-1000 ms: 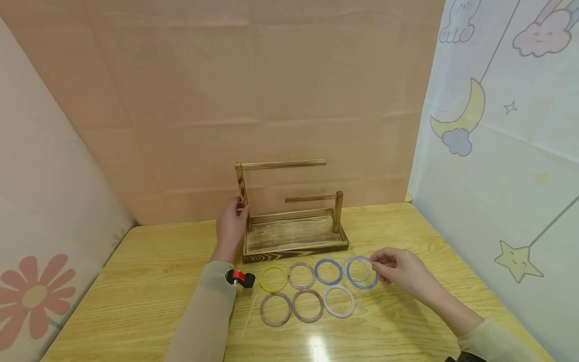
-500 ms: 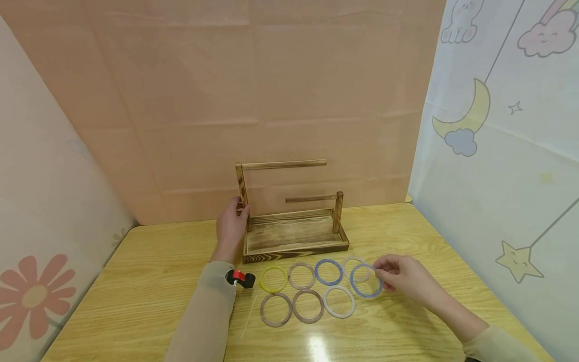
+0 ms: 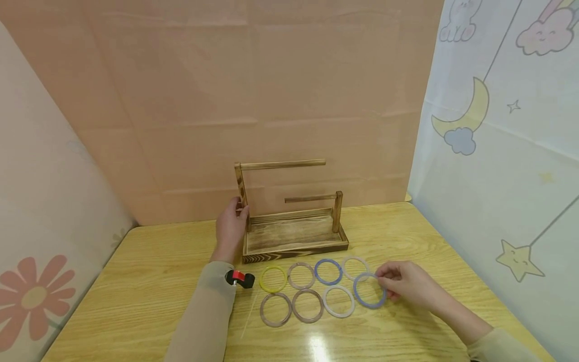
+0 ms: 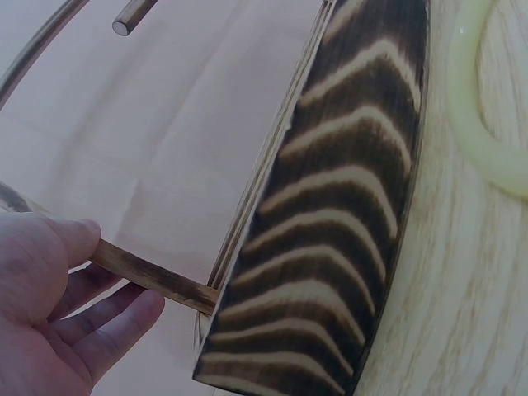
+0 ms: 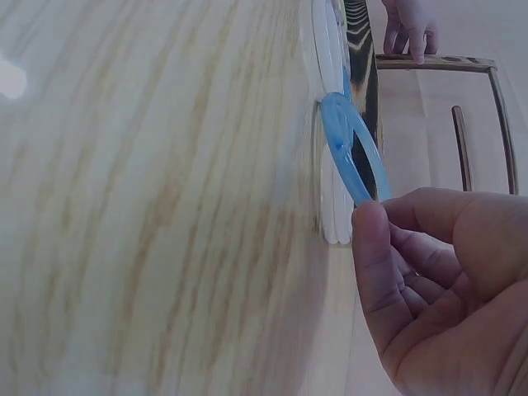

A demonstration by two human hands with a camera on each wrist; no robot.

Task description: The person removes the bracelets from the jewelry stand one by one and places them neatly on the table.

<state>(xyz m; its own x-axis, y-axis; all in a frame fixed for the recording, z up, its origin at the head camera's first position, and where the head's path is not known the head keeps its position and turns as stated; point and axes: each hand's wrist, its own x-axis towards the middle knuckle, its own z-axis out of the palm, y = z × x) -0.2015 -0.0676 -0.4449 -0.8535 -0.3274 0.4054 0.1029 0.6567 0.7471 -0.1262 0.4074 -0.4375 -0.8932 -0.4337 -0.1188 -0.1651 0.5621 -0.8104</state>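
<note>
My left hand (image 3: 231, 226) grips the taller left post (image 4: 157, 280) of a dark-grained wooden bangle stand, with thumb and fingers on either side of it. The stand's tray (image 3: 296, 253) sits on the table, and both rods are bare. Right of the tray, my right hand (image 3: 409, 284) pinches the edge of a translucent blue bangle (image 5: 340, 140) between thumb and index finger. In the right wrist view this bangle is tilted. It appears beside a white bangle (image 3: 339, 316) and just in front of a clear pale one (image 3: 355, 258). Whether its lower edge touches the table I cannot tell.
More bangles lie flat before the stand: a yellow one (image 3: 273, 292), a darker blue one (image 3: 329, 284) and several brownish ones (image 3: 308, 322). The upper rod (image 3: 285, 165) and lower rod (image 3: 312, 199) have free ends. An orange-brown backdrop (image 3: 253, 100) stands behind the table.
My right hand has brought the blue bangle toward me and slightly right, away from over the clear pale bangle. My left hand has stayed on the post.
</note>
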